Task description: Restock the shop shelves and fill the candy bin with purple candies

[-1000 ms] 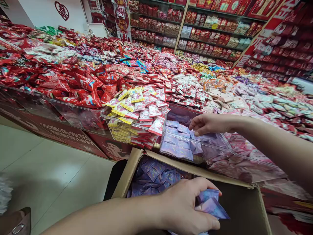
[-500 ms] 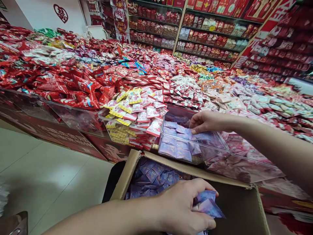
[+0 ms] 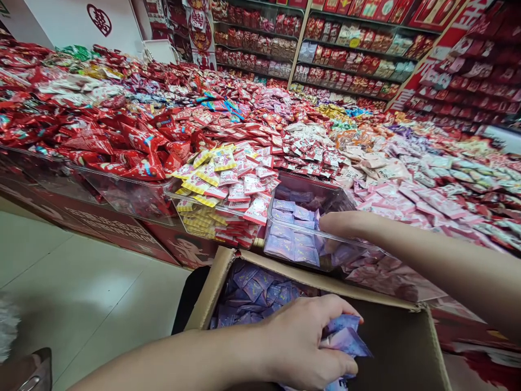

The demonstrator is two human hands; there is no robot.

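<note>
My left hand [image 3: 313, 342] is closed around several purple candy packets [image 3: 345, 339], above an open cardboard box [image 3: 433, 342]. More purple packets [image 3: 260, 288] fill the left part of that box. My right hand [image 3: 340, 225] reaches down into a clear plastic bin [image 3: 280, 220], at its right side. Flat purple packets [image 3: 295, 244] lie in neat rows there, just left of the hand. The fingers of this hand are blurred behind the bin's clear wall, so whether they hold anything does not show.
Left of the bin is a heap of yellow-and-pink packets [image 3: 223, 174], then large red packets [image 3: 142, 144]. Pink packets [image 3: 411, 198] lie on the right. Beyond the candy display stand stocked shelves [image 3: 345, 60]. Pale floor tiles [image 3: 89, 304] show at lower left.
My right hand has moved lower into the clear bin, and its fingers have gone from visible to mostly hidden. My left hand stays nearly still with its packets.
</note>
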